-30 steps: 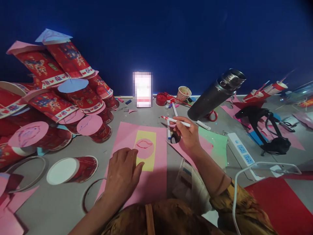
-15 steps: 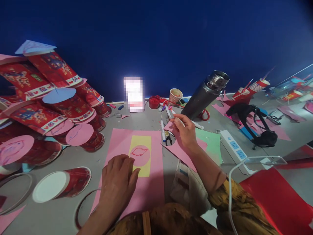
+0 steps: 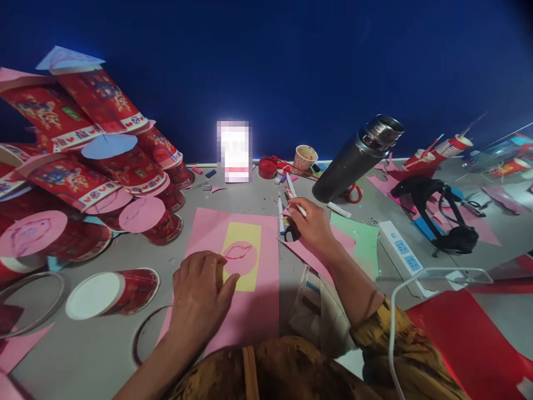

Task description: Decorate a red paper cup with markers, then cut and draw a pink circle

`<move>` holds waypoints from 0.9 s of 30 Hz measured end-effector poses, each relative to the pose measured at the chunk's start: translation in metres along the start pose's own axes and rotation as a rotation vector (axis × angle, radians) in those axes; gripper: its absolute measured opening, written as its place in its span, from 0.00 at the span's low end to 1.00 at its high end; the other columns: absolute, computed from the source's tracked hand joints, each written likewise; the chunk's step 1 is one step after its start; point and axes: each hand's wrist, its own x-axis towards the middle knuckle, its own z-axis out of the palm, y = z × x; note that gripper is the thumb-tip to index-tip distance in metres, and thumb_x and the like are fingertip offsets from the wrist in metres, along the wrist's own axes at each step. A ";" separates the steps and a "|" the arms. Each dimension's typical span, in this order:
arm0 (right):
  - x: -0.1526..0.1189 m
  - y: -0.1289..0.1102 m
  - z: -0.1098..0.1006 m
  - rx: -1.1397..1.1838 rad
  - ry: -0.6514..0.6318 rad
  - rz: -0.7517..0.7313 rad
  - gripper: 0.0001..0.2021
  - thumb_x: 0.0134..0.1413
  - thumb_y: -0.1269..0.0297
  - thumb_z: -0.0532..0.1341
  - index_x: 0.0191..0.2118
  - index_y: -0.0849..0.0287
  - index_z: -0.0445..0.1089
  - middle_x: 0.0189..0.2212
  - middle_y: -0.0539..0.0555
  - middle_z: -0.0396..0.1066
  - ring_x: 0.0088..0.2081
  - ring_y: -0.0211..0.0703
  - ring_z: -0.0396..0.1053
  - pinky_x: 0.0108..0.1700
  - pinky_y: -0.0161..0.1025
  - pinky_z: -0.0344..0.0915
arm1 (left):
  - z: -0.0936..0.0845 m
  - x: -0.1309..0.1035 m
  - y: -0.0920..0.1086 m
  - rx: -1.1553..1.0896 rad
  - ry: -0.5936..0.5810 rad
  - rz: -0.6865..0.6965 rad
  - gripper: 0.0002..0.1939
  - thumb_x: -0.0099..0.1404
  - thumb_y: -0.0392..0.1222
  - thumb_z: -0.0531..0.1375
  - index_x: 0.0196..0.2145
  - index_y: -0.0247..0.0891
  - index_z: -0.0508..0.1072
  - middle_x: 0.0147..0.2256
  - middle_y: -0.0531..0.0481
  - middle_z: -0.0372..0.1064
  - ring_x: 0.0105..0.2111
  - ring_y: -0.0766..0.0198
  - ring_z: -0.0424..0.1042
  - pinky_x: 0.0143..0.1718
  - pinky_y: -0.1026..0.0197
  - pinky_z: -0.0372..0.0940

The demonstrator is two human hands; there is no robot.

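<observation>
My left hand (image 3: 204, 286) lies flat on a large pink sheet (image 3: 258, 316), its thumb and fingers apart at the left edge of a yellow paper strip (image 3: 244, 229). On that strip is a round pink paper (image 3: 244, 264) with a lip-like outline drawn in red. Above the right side of the sheet, my right hand (image 3: 314, 225) pinches a white marker (image 3: 301, 210). Another white marker with a blue end (image 3: 281, 216) lies just left of that hand, near black-handled scissors (image 3: 293, 232). A cut pink scrap (image 3: 310, 258) lies beneath my right wrist.
Stacked red paper cups (image 3: 120, 166) with paper discs rise at the left. One red cup (image 3: 137, 289) lies nearer me. A dark flask (image 3: 353, 164), a patterned cup (image 3: 306, 158) and a lit, blurred screen (image 3: 235, 150) stand behind. Right are a power strip (image 3: 402, 250) and black straps (image 3: 433, 214).
The view has shifted slightly, so the table things appear higher and farther right. My right hand has drawn a little left and toward me with the marker. The left hand stays on the pink sheet.
</observation>
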 end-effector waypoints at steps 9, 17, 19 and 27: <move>0.000 -0.008 -0.004 -0.461 -0.094 0.046 0.21 0.66 0.62 0.64 0.61 0.62 0.73 0.54 0.66 0.77 0.55 0.64 0.71 0.57 0.54 0.65 | 0.004 -0.001 -0.005 0.030 0.006 0.037 0.15 0.71 0.46 0.57 0.52 0.37 0.71 0.49 0.36 0.73 0.50 0.39 0.70 0.49 0.41 0.65; -0.006 -0.025 0.000 -0.497 -0.022 0.013 0.10 0.68 0.59 0.64 0.49 0.56 0.78 0.54 0.62 0.77 0.56 0.60 0.71 0.54 0.50 0.64 | 0.008 -0.002 -0.011 -0.011 0.039 0.091 0.13 0.73 0.45 0.56 0.50 0.38 0.73 0.48 0.37 0.73 0.48 0.41 0.70 0.46 0.43 0.64; -0.008 -0.028 0.004 -0.388 -0.125 0.101 0.10 0.66 0.57 0.66 0.48 0.54 0.77 0.44 0.56 0.80 0.46 0.53 0.75 0.44 0.44 0.65 | 0.007 -0.002 -0.010 -0.040 0.057 0.094 0.12 0.72 0.44 0.57 0.49 0.38 0.74 0.47 0.38 0.74 0.48 0.42 0.70 0.45 0.43 0.64; -0.005 -0.028 0.008 -0.308 -0.224 0.207 0.14 0.64 0.61 0.65 0.54 0.53 0.72 0.39 0.52 0.81 0.39 0.49 0.77 0.37 0.38 0.59 | -0.002 -0.003 0.005 -0.234 0.019 0.230 0.14 0.77 0.38 0.54 0.33 0.40 0.74 0.33 0.49 0.74 0.37 0.55 0.71 0.41 0.51 0.61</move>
